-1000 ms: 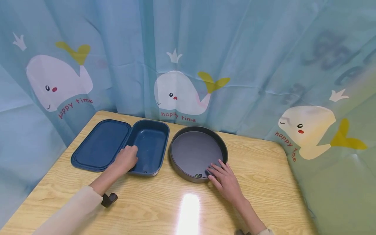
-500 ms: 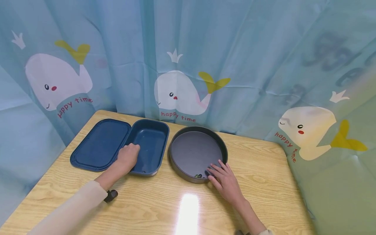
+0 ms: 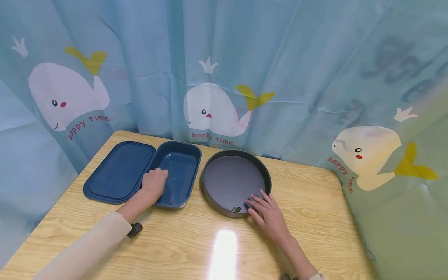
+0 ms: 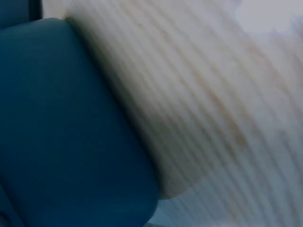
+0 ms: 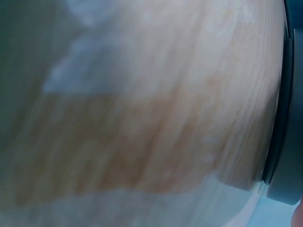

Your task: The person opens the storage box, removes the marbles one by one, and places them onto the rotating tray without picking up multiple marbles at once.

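Observation:
Over the left side of the deep blue rectangular box (image 3: 180,177) is my left hand (image 3: 154,184), knuckles up and fingers curled. Its fingertips are hidden, so I cannot tell whether it holds anything. A tiny dark speck lies at the box's near end. My right hand (image 3: 270,217) rests, fingers spread, on the near right rim of a round dark grey pan (image 3: 232,177). Just left of these fingers, small dark green round things (image 3: 236,209) lie inside the pan. The left wrist view shows the box's outer wall (image 4: 71,123); the right wrist view shows the pan's side (image 5: 289,118).
A flat blue lid (image 3: 120,171) lies against the box's left side. All stand on a wood-grain table (image 3: 182,249) with a bright glare patch at its front. A blue curtain (image 3: 297,58) with whale prints hangs behind and at both sides.
My left hand has shifted slightly up and to the right over the box. My right hand has stayed in place on the pan's rim.

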`<state>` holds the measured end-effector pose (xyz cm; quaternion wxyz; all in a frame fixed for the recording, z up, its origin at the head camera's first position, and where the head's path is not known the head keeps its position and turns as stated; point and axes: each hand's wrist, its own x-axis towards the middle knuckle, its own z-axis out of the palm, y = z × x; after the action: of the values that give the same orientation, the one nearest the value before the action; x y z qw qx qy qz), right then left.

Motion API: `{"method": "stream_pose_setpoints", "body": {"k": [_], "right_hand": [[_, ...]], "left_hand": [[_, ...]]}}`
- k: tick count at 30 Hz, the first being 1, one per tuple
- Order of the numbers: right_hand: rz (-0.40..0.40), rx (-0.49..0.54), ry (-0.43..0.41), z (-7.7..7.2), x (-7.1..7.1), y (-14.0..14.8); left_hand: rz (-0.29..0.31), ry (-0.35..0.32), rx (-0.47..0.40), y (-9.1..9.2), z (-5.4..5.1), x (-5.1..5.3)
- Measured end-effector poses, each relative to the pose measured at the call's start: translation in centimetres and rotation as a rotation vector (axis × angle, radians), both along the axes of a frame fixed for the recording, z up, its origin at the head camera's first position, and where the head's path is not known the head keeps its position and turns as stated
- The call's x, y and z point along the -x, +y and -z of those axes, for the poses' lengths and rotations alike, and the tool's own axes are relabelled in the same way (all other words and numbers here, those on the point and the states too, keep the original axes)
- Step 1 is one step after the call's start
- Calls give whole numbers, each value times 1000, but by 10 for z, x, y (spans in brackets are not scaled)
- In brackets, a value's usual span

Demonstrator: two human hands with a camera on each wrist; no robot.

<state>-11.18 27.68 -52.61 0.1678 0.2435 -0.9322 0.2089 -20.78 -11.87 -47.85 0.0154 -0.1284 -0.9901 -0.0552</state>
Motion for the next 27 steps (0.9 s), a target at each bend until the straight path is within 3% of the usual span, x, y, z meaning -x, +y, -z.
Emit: {"method": "stream_pose_setpoints", "body": {"k": [5, 10, 12, 16, 21, 27], "right_hand": [[-3, 6, -12, -1, 0, 0], [-3, 9, -11, -2, -1, -1], [-2, 11, -9, -2, 0, 0], [-1, 14, -5, -2, 0, 0], [3, 12, -4, -2, 0, -1], [2, 14, 0, -3, -1, -1]], "left_hand": [[11, 66, -57, 3, -7, 2], [44, 169, -193, 9, -17, 6], [59, 181, -261, 13, -22, 8], [71, 153, -378, 23, -30, 11], [47, 69, -507, 36, -39, 13], [28, -29, -725, 52, -46, 19]]}}
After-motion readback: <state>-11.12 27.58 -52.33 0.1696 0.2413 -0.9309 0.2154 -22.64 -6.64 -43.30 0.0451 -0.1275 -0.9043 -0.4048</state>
